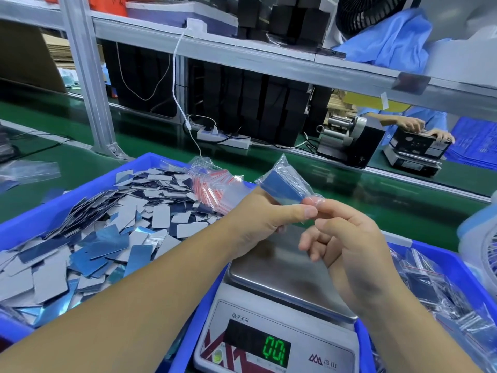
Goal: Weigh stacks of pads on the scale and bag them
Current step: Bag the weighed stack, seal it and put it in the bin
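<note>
Head view: both hands are up over the scale [279,286], working one small clear bag [291,181] between them. Inside the bag sits a blue stack of pads [281,191], tilted, its far end pointing up and away. The left hand [258,216] grips the bag's near end, thumb stretched along the lower edge, fingers curled underneath. The right hand [347,238] pinches the bag's mouth between thumb and forefinger, right against the left thumb tip; the other fingers hang loosely curled below.

The bag is held in the air, clear of the scale's steel pan. The green readout [274,351] shows what looks like 0.0, with a last digit too blurred to read.

To the left, a blue bin [80,181] holds a loose heap of pads [94,238], grey and shiny blue faces mixed. At the bin's far right corner lies a bundle of empty bags [215,184] with red strips. To the right, another blue bin [443,265] holds filled bags [430,292].

Across the green belt [376,200], another person's hands [419,127] rest on a second scale [414,154].
</note>
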Action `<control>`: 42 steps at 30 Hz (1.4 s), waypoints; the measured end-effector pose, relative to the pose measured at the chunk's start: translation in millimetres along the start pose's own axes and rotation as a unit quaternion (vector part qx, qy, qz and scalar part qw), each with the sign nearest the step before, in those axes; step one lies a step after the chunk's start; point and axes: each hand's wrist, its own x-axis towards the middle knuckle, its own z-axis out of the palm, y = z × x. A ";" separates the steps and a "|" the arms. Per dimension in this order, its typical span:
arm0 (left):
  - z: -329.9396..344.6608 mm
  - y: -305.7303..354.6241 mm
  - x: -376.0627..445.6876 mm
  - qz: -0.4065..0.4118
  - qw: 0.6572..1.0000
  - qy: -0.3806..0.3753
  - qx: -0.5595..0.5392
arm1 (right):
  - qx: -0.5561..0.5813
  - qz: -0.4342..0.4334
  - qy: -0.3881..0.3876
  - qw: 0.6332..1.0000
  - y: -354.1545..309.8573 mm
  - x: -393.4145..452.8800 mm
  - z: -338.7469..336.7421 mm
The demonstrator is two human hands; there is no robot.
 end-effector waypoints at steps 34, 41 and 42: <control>-19.1 2.0 3.1 -0.071 0.996 -0.021 0.043 | -0.371 -0.143 0.066 0.915 0.7 15.4 -28.2; -22.4 0.0 6.1 -0.075 0.996 -0.009 0.039 | -0.332 -0.127 0.063 0.933 2.3 16.6 -30.4; -22.7 -0.2 6.2 -0.074 0.996 -0.008 0.041 | -0.332 -0.123 0.063 0.933 2.8 16.6 -31.0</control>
